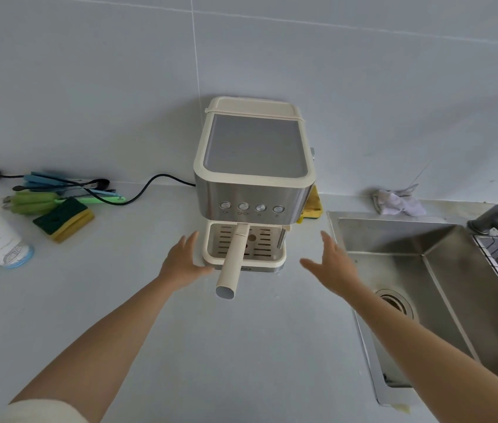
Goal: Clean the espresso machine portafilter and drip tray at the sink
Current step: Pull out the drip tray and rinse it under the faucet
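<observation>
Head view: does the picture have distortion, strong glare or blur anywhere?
Head view: wide-angle bending makes the espresso machine taper downward and the sink lean; light is soft and even, shadows faint; only mild sheen on the machine's steel front; left hand and right hand look reasonably sharp.

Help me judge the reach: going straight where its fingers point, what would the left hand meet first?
Likely the left side of the drip tray under the espresso machine; the left hand sits close beside it. Depth is unclear from one view.
</observation>
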Available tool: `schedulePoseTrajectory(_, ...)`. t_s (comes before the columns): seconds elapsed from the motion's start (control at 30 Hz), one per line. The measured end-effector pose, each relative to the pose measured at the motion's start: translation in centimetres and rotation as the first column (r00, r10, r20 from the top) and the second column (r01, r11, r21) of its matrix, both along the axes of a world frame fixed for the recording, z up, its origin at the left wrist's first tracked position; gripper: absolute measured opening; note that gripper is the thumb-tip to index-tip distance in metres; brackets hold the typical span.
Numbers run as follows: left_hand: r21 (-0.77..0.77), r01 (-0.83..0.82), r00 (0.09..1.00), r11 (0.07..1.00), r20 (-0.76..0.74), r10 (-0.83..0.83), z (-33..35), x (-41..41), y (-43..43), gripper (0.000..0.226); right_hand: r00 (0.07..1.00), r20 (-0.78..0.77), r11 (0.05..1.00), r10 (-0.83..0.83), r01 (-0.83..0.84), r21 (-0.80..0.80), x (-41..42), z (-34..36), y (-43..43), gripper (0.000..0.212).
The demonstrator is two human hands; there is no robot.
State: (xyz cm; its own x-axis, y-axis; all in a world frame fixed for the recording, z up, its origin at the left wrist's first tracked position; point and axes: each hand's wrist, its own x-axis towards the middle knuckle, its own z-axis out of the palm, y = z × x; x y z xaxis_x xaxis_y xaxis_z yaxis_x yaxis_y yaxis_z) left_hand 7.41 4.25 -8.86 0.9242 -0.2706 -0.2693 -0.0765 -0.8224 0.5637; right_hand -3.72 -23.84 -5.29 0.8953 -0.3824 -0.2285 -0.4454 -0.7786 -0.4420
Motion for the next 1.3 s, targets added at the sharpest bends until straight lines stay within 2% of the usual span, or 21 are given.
schedulePoseTrajectory(0.13,0.133,0.045,0.999,0.990,-0.037,-0.040,-1.9,0.8,-0.5,0.115,0.983,-0.124,0.991,0.132,-0.135,-0.017,1.7,-2.3,1.3,0.099)
schedulePoseTrajectory(0.3,0.100,0.097,0.995,0.990,-0.042,-0.093,-2.8,1.8,-1.6,0.121,0.957,-0.144,0.965,0.251,-0.260,-0.043,3.7,-3.8,2.5,0.111)
schedulePoseTrajectory(0.5,0.089,0.163,0.987,0.983,-0.008,-0.162,-3.4,2.9,-2.4,0.110,0.963,-0.143,0.973,0.230,-0.230,0.014,5.6,-5.1,3.0,0.110)
schedulePoseTrajectory(0.73,-0.002,0.085,0.995,0.996,-0.043,-0.085,-3.7,3.4,-2.9,0.087,0.973,-0.101,0.977,0.208,-0.202,0.066,6.4,-6.0,3.3,0.085)
schedulePoseTrajectory(0.97,-0.034,0.085,0.994,0.996,-0.067,-0.087,-3.4,2.7,-2.8,0.104,0.986,-0.036,0.966,0.163,-0.152,0.208,6.0,-5.5,3.3,0.079)
schedulePoseTrajectory(1.1,-0.038,0.080,0.994,0.996,-0.076,-0.082,-2.7,1.6,-2.6,0.110,0.985,0.008,0.960,0.173,-0.170,0.223,5.0,-4.8,3.3,0.087)
schedulePoseTrajectory(1.3,-0.035,0.059,0.998,0.998,-0.018,-0.059,-1.8,-1.3,-2.4,0.105,0.975,0.097,0.941,0.198,-0.217,0.260,2.5,-4.2,3.5,0.099)
